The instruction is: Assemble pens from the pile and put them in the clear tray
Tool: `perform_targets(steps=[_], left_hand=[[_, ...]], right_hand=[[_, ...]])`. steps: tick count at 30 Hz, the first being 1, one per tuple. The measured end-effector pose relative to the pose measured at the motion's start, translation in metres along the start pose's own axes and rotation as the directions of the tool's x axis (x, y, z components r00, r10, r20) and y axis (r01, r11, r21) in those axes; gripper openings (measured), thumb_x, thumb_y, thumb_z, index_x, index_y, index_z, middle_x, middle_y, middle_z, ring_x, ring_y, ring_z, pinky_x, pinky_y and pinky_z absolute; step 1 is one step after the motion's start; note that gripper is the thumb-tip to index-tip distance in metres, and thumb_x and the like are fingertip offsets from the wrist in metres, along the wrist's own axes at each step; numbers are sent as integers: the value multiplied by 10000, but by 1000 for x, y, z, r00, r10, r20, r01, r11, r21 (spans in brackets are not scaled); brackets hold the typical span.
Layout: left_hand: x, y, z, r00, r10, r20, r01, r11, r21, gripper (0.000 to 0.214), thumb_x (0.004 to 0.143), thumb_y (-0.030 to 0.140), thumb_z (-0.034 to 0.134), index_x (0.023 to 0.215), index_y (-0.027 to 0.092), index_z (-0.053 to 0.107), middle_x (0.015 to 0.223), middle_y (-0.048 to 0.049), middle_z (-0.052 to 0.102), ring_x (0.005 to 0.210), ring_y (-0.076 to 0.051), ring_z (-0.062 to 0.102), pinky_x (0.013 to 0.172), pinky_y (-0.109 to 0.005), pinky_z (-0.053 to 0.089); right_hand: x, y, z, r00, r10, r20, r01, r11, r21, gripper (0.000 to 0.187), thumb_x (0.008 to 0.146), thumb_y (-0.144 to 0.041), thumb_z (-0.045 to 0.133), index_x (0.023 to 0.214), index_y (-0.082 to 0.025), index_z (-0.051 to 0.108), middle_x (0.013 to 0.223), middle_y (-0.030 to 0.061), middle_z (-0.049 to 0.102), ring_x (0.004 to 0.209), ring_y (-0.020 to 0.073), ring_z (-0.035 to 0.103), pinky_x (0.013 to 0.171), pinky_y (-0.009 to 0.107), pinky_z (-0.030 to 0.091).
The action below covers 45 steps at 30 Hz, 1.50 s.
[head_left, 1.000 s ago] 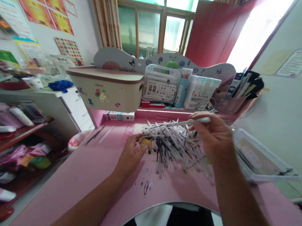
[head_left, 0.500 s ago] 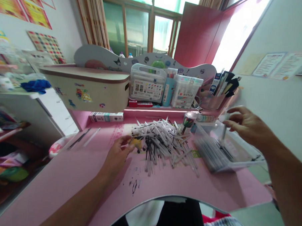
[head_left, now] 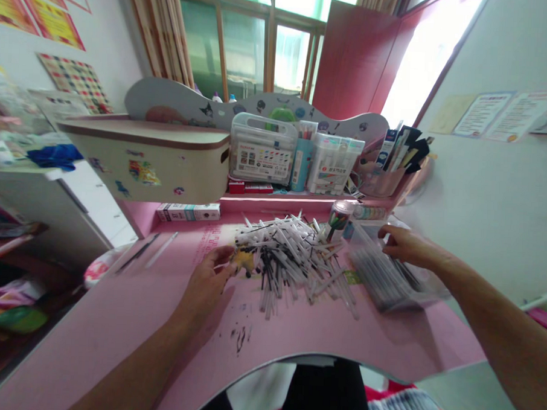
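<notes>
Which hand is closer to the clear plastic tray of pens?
The right hand is nearer: it sits over the clear plastic tray. The left hand is far off, across the heap of white plastic pens.

Our right hand (head_left: 407,247) has left the pile of white pen tubes (head_left: 289,260), no longer gripping the white tube it held over it a second ago, and has come down with its fingers on the pens in the clear plastic tray (head_left: 426,293), its reach now lower than before.
</notes>
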<state>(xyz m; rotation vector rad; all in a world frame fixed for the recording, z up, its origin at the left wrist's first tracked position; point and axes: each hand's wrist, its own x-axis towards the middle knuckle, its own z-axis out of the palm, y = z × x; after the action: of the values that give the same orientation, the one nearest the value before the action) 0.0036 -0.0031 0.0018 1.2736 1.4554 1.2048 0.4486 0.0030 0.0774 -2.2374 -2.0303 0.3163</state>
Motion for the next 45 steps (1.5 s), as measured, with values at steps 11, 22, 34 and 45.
perform_targets(steps=[11,22,34,45], left_hand=[[0,2,2,997,-39,-69,33,996,-87,405,663,313,667,1043,175,681,1149,-124,702,1078,-288,628,987,-442,453],[7,-8,-5,998,-18,-63,8,988,-153,404,665,311,704,1040,161,675,1101,-105,693,1029,-252,628,948,-404,467],[4,-5,-3,999,-14,-35,8,988,-157,401,660,275,672,1040,149,663,1081,-107,688,1033,-257,630,963,-418,468],[0,1,-1,1000,-22,-8,20,982,-186,348,642,274,670,975,170,680,1048,-90,717,1002,-256,653,948,-424,479]], right_hand=[[-38,-66,-24,814,-213,-541,179,977,-117,375,864,-240,561,1204,-128,671,949,120,726,806,248,676,726,339,504],[-39,-220,63,858,-501,114,512,851,-117,204,904,-107,524,924,-163,720,996,112,717,908,224,655,743,296,452],[-60,-239,96,685,-684,251,714,698,-45,235,958,-243,506,1056,-188,713,1067,96,679,859,223,669,696,297,443],[-67,-252,103,593,-784,185,803,557,-212,154,917,-159,606,935,-151,759,979,119,692,824,238,664,592,288,460]])
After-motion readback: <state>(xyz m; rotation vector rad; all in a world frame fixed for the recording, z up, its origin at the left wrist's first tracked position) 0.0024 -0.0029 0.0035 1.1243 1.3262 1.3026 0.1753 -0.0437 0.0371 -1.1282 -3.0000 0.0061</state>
